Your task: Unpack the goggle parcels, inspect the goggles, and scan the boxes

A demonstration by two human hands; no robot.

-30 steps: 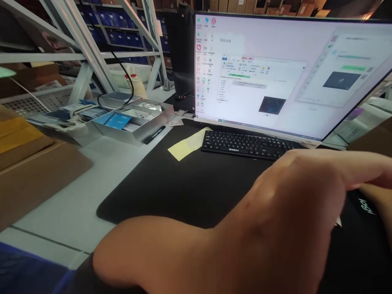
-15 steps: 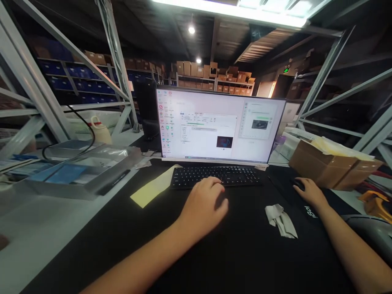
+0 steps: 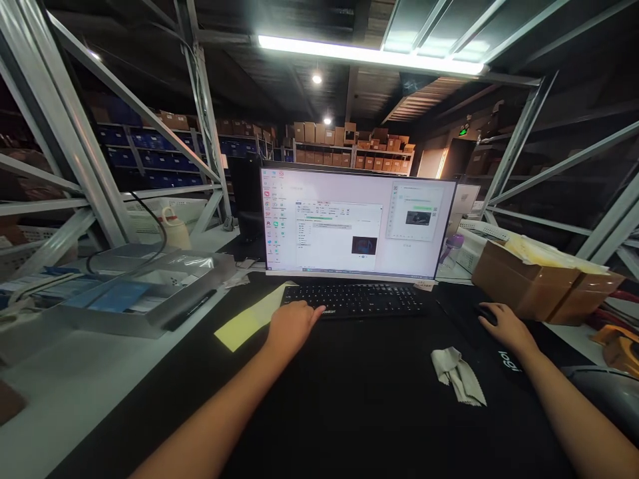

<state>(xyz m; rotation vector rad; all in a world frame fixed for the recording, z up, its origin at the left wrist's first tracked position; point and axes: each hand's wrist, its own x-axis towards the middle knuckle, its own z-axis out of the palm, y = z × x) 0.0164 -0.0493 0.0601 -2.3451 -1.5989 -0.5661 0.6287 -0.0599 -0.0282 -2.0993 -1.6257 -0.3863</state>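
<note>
My left hand (image 3: 293,322) rests at the lower left corner of a black keyboard (image 3: 369,299). Its thumb points right, apart from the other fingers, whose tips are partly hidden; nothing is seen in it. On the right, my right hand (image 3: 506,327) lies over a dark computer mouse (image 3: 485,313), fingers curved round it. Behind the keyboard stands a lit monitor (image 3: 334,189) showing desktop icons, a file window and a chat window.
A yellow paper (image 3: 239,328) lies left of the keyboard. A crumpled grey cloth (image 3: 458,376) sits near my right forearm. A grey tray (image 3: 114,319) stands at left, an open cardboard box (image 3: 524,283) at right. Metal frame posts (image 3: 202,100) flank the desk.
My left hand has moved left across the keyboard, from its middle to its left end. My right hand stays on the mouse. The view has tilted up a little.
</note>
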